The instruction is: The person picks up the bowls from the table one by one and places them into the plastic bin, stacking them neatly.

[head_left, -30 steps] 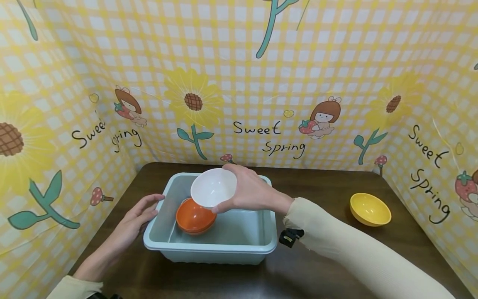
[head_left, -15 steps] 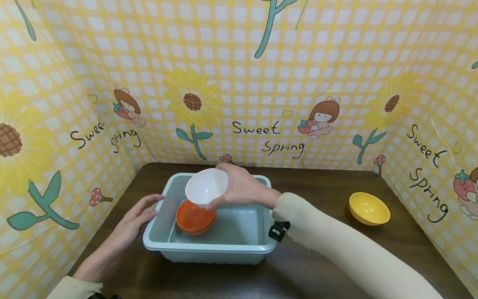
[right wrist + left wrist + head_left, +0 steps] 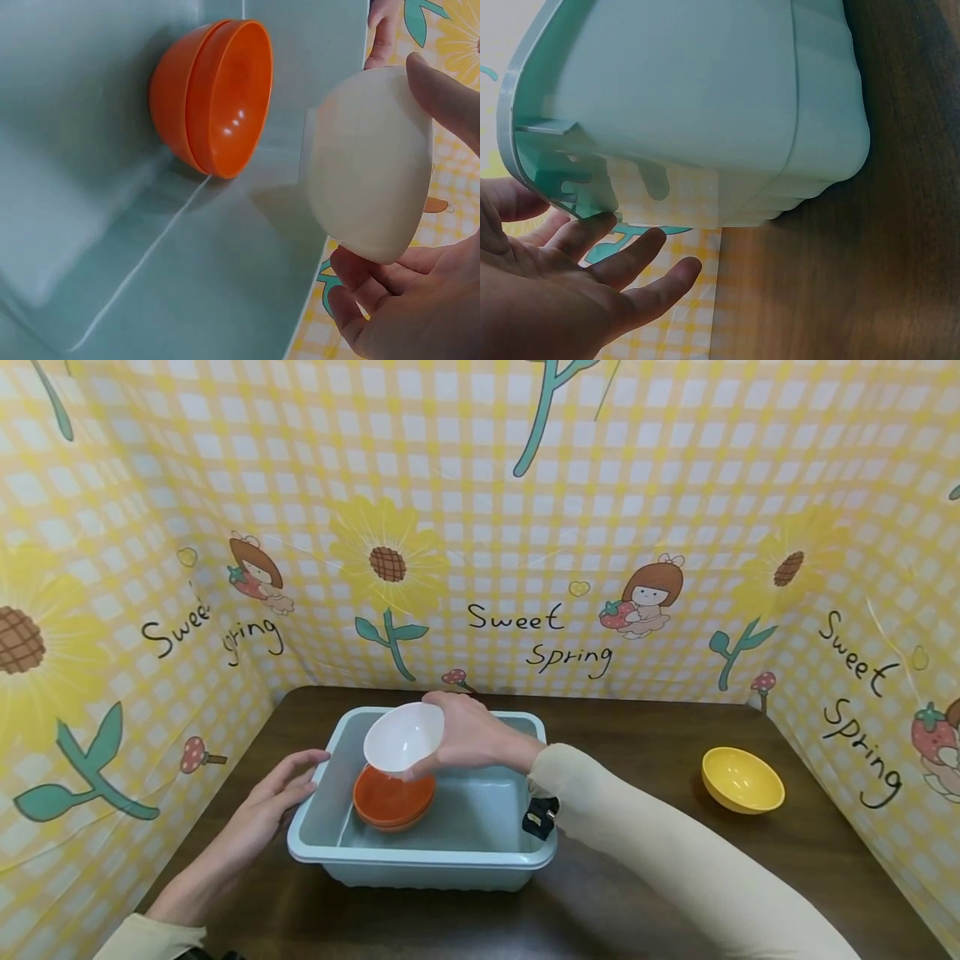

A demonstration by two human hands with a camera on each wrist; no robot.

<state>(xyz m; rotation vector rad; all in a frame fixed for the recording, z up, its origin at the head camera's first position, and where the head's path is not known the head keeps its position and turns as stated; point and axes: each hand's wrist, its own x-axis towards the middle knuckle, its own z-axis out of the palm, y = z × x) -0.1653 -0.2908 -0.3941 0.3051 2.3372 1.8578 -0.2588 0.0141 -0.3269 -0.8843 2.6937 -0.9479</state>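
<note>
My right hand [image 3: 468,735] grips a white bowl [image 3: 401,737] by its rim, tilted, just above the orange bowls [image 3: 390,797] stacked in the pale green tub [image 3: 420,856]. In the right wrist view the white bowl [image 3: 367,195] hangs beside the orange bowls [image 3: 214,105], apart from them, with my thumb and fingers [image 3: 442,94] around it. My left hand [image 3: 273,789] rests with straight fingers against the tub's left rim; the left wrist view shows the fingers [image 3: 622,259] under the tub's lip [image 3: 562,172].
A yellow bowl [image 3: 742,779] sits alone on the dark wooden table [image 3: 645,735] at the right. Yellow checked panels [image 3: 525,527] wall the table at the back and both sides.
My right hand has carried the white bowl left and a little down, over the orange bowls. The left hand has stayed on the tub.
</note>
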